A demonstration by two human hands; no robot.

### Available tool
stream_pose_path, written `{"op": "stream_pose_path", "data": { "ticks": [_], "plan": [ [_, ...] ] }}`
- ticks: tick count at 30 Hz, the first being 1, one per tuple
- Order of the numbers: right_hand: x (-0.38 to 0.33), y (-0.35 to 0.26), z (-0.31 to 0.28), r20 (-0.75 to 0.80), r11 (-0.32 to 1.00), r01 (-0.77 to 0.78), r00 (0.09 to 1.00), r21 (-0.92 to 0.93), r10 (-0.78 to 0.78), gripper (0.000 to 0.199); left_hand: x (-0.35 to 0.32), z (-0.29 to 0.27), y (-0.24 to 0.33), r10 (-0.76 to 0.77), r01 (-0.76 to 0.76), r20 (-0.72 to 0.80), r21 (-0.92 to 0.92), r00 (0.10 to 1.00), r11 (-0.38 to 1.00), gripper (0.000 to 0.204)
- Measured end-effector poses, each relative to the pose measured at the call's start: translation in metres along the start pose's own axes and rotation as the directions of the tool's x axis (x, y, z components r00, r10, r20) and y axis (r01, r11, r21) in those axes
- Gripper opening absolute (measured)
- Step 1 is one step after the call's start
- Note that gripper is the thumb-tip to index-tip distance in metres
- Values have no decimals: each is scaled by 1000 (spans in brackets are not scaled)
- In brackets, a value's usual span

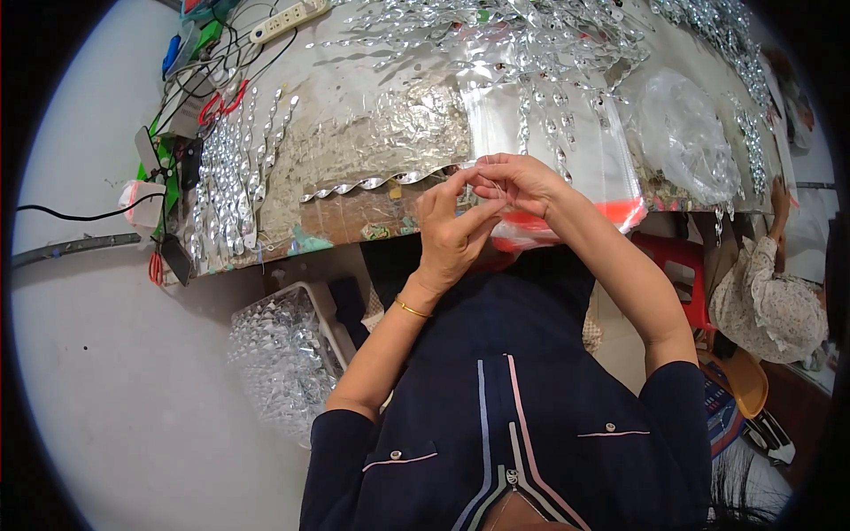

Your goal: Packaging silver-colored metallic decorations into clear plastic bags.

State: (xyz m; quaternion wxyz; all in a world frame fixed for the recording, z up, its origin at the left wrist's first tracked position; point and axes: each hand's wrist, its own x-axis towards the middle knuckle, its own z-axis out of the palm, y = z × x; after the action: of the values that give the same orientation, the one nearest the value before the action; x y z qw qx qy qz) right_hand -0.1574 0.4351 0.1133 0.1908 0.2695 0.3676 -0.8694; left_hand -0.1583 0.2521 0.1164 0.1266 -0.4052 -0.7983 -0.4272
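Note:
A twisted silver strip (363, 185) lies across the table's near edge, its right end reaching my fingers. Over that end my two hands meet. My left hand (450, 232) is closed in a pinch, thumb and forefinger pointing right. Facing it, my right hand (524, 184) has its fingers curled together in a pinch too. A fine, pale thread seems to run between the fingertips, too thin to make out well. Beneath my right hand lies a stack of clear plastic bags (567, 133) with a red band along its near edge.
More twisted silver strips (226, 177) hang over the table's left edge, near red-handled scissors (221, 102) and a power strip (289, 19). A silver heap (531, 44) covers the back. A crumpled clear bag (682, 133) sits right; another person (770, 296) is beyond. A filled bin (283, 354) stands below left.

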Motion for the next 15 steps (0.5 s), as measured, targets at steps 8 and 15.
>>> {"op": "stream_pose_path", "data": {
  "ticks": [8, 15],
  "plan": [
    [-6, -7, 1, -26, 995, -56, 998, -79, 54, 21, 53, 8, -44, -177, 332, 286, -698, 942, 635, 53],
    [-7, -10, -17, 54, 991, -88, 994, -104, 94, 18, 67, 18, -56, -2, 370, 556, -550, 831, 749, 42]
  ]
}}
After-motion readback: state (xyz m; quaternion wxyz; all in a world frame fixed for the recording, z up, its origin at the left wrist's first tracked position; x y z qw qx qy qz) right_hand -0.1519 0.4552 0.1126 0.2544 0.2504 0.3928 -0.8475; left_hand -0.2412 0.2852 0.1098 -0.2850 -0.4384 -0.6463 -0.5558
